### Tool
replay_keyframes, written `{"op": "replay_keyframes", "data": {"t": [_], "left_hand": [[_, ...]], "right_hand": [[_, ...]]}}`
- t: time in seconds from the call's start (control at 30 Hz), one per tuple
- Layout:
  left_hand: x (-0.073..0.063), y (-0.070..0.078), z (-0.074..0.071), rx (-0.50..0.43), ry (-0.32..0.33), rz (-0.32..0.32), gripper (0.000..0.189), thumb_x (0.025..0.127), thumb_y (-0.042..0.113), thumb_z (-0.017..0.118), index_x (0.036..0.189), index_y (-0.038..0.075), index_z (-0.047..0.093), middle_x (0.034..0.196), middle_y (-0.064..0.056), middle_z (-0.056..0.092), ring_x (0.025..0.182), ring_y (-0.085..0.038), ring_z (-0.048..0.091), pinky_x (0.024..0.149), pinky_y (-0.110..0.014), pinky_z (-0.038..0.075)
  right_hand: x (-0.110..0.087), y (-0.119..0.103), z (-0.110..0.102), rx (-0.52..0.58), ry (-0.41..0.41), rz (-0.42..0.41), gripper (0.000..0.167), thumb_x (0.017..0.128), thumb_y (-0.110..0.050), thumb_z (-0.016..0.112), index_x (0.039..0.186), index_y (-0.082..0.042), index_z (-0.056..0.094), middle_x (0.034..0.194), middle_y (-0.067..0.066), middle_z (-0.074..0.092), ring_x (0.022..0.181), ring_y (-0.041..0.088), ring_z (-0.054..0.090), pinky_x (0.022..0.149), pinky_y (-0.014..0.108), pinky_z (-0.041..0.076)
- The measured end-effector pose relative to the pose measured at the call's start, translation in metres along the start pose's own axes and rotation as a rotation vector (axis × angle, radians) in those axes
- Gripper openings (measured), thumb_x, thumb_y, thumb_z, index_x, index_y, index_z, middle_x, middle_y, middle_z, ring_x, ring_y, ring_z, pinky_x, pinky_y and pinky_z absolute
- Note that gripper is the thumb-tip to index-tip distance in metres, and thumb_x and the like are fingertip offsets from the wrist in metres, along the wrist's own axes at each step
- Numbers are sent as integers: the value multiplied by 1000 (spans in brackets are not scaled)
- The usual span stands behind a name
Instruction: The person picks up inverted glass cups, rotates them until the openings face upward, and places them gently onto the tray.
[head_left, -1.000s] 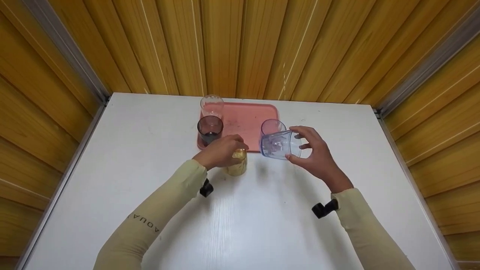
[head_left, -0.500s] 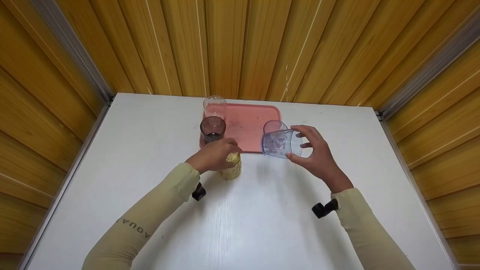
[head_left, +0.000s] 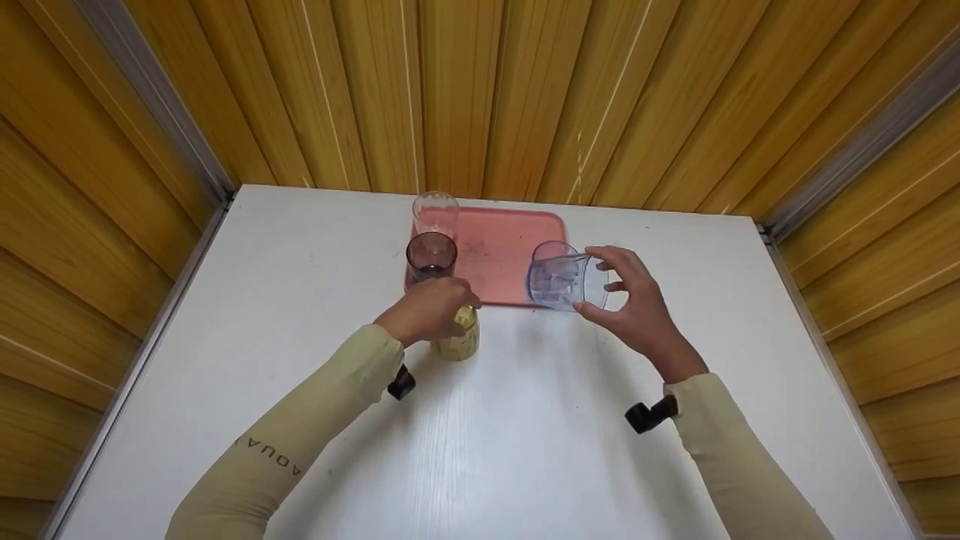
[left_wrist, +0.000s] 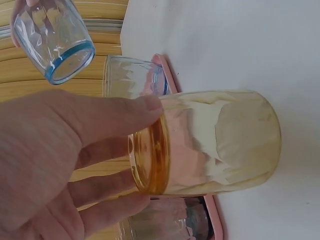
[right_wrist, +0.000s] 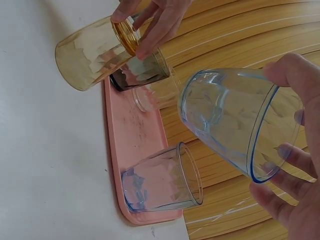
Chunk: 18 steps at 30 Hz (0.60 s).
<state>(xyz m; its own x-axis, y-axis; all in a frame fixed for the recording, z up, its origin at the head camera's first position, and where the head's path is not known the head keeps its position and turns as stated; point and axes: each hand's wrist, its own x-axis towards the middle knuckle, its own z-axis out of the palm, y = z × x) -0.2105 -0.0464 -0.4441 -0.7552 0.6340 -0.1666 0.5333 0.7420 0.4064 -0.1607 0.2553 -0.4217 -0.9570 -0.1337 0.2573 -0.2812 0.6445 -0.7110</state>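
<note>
My left hand (head_left: 429,309) grips an amber glass (left_wrist: 220,145) by its thick base end. The glass is upside down, its mouth toward the white table, in front of the tray's left part. My right hand (head_left: 634,304) holds a clear blue-tinted glass (right_wrist: 225,115) near its rim, thumb and fingers spread around it. This glass lies tilted on its side in the air, base pointing left, over the tray's front right corner. Behind it, another blue-tinted glass (right_wrist: 162,180) stands upright on the pink tray (head_left: 502,255).
Along the tray's left side stand a dark smoky glass (head_left: 431,251) and, behind it, a clear glass (head_left: 435,210). The tray rests near the far edge of the white table (head_left: 495,450). Wood-patterned panels (head_left: 450,97) rise behind and at both sides.
My left hand has shifted a little left and toward me with the amber glass, then nearly stopped. The blue-tinted glass in my right hand has risen slightly; its grip looks the same.
</note>
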Motion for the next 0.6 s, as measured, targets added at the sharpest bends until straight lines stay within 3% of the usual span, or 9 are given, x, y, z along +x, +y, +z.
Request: {"op": "replay_keyframes", "data": {"t": [0.23, 0.6], "left_hand": [[2, 3, -1, 38, 2, -1, 44, 73, 7, 83, 115, 16, 72, 111, -3, 68, 103, -19, 65, 91, -36, 56], [3, 2, -6, 10, -15, -11, 45, 73, 6, 83, 115, 15, 71, 113, -2, 71, 106, -19, 65, 92, -36, 55]], "right_hand": [[6, -1, 0, -4, 13, -17, 70, 76, -22, 82, 137, -31, 49, 139, -4, 46, 120, 18, 50, 90, 38, 51], [16, -1, 3, -23, 19, -31, 72, 77, -28, 82, 139, -27, 47, 140, 1, 44, 119, 18, 48, 92, 42, 52]]}}
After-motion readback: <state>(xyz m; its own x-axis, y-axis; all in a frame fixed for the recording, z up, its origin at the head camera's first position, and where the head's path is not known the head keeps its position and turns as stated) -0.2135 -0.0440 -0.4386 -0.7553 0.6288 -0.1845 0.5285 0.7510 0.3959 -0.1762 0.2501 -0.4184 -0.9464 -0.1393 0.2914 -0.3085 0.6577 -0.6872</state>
